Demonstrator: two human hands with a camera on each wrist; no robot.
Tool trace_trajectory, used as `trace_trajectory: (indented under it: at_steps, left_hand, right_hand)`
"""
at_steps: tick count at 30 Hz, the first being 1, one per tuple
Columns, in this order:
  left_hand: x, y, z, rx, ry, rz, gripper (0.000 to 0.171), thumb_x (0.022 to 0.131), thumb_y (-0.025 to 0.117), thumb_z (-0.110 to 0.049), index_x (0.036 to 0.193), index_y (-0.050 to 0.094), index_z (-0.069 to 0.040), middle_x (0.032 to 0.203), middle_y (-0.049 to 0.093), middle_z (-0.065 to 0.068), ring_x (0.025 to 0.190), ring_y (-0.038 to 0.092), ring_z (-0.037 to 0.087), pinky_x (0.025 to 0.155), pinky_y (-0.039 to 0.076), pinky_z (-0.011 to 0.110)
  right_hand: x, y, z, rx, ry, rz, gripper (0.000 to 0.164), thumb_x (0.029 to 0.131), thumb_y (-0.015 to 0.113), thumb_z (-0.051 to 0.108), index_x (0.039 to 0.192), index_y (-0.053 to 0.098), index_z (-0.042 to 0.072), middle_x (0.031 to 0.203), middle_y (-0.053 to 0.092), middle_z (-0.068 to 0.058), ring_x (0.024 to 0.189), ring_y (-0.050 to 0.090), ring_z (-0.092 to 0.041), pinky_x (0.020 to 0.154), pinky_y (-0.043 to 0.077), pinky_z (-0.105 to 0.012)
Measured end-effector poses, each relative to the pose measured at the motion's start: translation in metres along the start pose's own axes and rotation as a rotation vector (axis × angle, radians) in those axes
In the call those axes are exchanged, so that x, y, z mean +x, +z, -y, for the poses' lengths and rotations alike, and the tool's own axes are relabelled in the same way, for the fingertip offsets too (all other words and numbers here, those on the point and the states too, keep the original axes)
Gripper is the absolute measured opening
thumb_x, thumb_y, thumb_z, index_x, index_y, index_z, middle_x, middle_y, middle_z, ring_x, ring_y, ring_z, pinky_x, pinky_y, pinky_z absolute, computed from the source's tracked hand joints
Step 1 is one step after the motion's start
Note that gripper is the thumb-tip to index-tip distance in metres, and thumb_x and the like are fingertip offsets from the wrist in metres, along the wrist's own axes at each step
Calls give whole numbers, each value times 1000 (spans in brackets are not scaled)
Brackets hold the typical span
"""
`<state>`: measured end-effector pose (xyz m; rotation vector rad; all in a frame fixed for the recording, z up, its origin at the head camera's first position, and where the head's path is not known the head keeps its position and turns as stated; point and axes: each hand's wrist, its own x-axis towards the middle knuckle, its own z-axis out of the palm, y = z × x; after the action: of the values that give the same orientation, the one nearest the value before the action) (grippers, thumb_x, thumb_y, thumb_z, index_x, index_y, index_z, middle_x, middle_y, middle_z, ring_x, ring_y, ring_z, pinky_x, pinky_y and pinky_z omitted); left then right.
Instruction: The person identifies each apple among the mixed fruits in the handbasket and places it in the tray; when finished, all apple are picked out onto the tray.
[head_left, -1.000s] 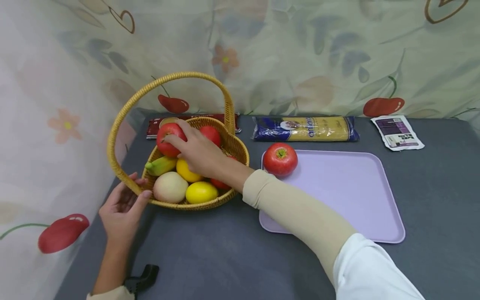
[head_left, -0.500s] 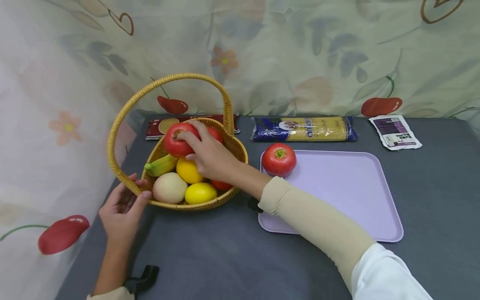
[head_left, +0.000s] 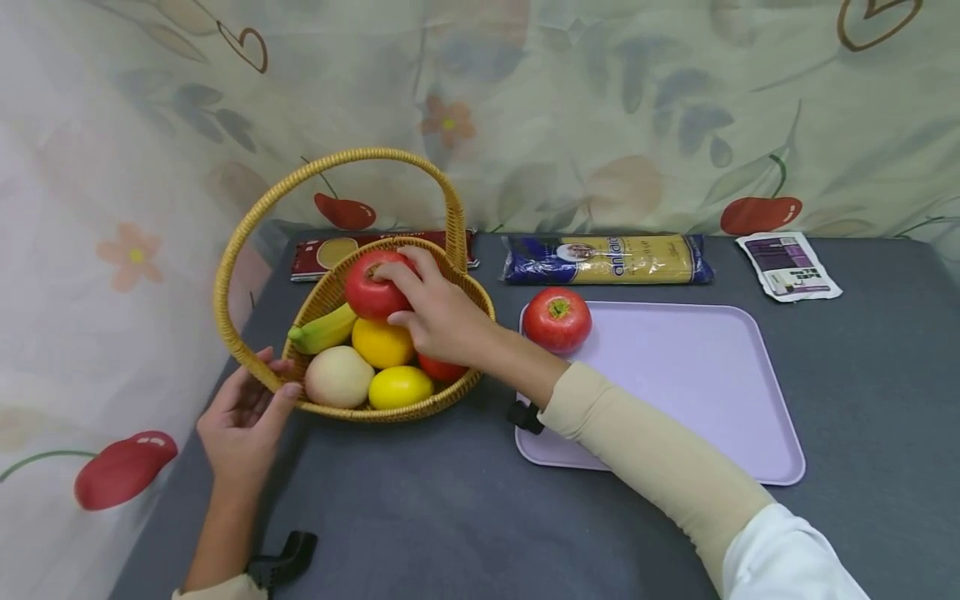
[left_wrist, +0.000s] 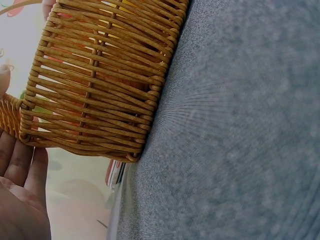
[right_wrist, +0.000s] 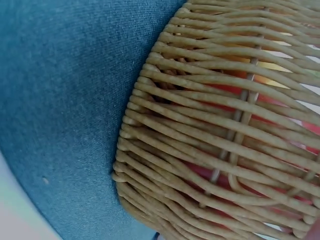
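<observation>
In the head view, a yellow wicker basket (head_left: pixel 478 298) with a tall handle stands left of centre. My left hand (head_left: pixel 243 421) holds it where the handle meets the left rim, thumb in front and fingers behind. My right hand (head_left: pixel 446 321) grips a red pomegranate (head_left: pixel 366 293) from the right, over the back part of the basket. Below that fruit lie a banana (head_left: pixel 322 331), an orange-yellow fruit (head_left: pixel 381 343), a pale peach (head_left: pixel 339 377), a yellow lemon (head_left: pixel 401 387) and another red fruit (head_left: pixel 441 368). The left wrist view shows the basket's woven side (left_wrist: pixel 95 85) beside my fingers.
A lilac tray (head_left: pixel 697 383) lies to the right, with another pomegranate (head_left: pixel 557 320) at its back left corner. Along the back are a red packet (head_left: pixel 309 260) behind the basket, a blue-and-yellow pasta packet (head_left: pixel 607 259) and a white-purple pouch (head_left: pixel 789 267). Patterned curtains enclose the table.
My right hand has moved the pomegranate rightward and slightly toward me, from the basket's back left to nearer its middle. My left hand keeps its place on the basket.
</observation>
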<state>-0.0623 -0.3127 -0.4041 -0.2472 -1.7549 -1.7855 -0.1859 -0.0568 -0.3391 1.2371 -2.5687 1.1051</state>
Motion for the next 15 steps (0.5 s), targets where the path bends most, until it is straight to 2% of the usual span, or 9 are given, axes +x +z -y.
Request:
trace_trajectory:
  at_steps: [7,15]
  left_hand:
    - [0,-1,0,5,-14,-9,44,81,64,25,124,60,18,110,70,21,103,69,24,90,53,26]
    - [0,-1,1,3,5,-4,44,80,65,26,123,58,20,109,70,22,102,69,24,90,54,27]
  right_hand:
    - [-7,-4,-1,37,12,-9,43,96,67,16,135,49,14,149,31,-16,118,57,-33,104,47,-38]
    - [-14,-8,0,86,8,-12,42,94,70,12,132,52,14,148,33,-14,130,46,-28,107,45,-39]
